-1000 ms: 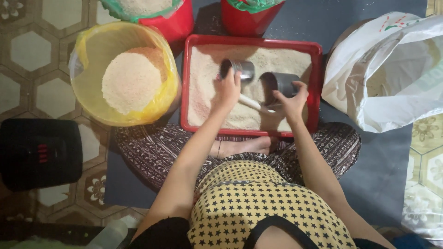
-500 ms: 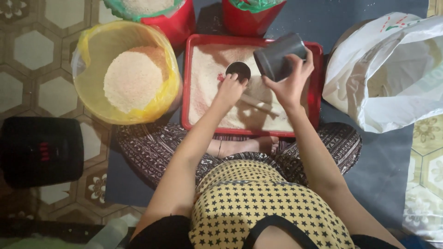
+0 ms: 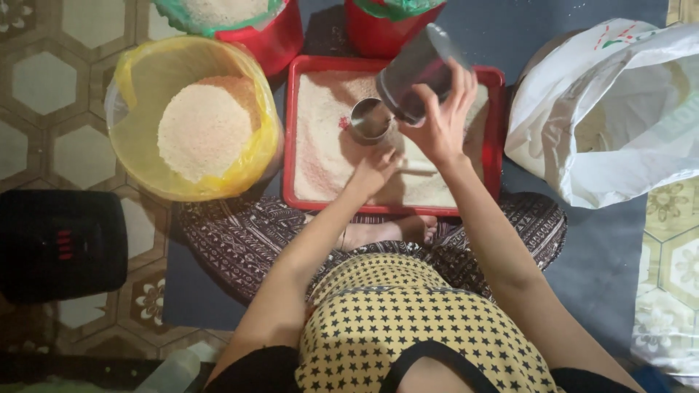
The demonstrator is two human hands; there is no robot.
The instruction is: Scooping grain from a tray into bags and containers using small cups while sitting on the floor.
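Right hand (image 3: 437,120) has a closed grip on a dark metal can (image 3: 413,73), held tilted above the red tray (image 3: 495,131), mouth pointing down-left toward a small metal cup (image 3: 369,118). Cup sits upright in the grain inside the tray, just beside the can's mouth. Left hand (image 3: 375,169) rests low in the tray near the front edge, fingers curled over the grain just below the cup; can't tell if its grip holds anything. A pale stick (image 3: 416,167) lies on the grain between the hands.

Tray is on the floor in front of crossed legs, on a grey mat (image 3: 604,255). Yellow-lined basin (image 3: 193,116) heaped with pale grain sits left of the tray, touching or nearly so. Two red buckets (image 3: 280,40) behind the tray, green liners. White sack (image 3: 604,109) open to the right of the tray. Black box (image 3: 62,244) on the tiled floor, well apart at the left.
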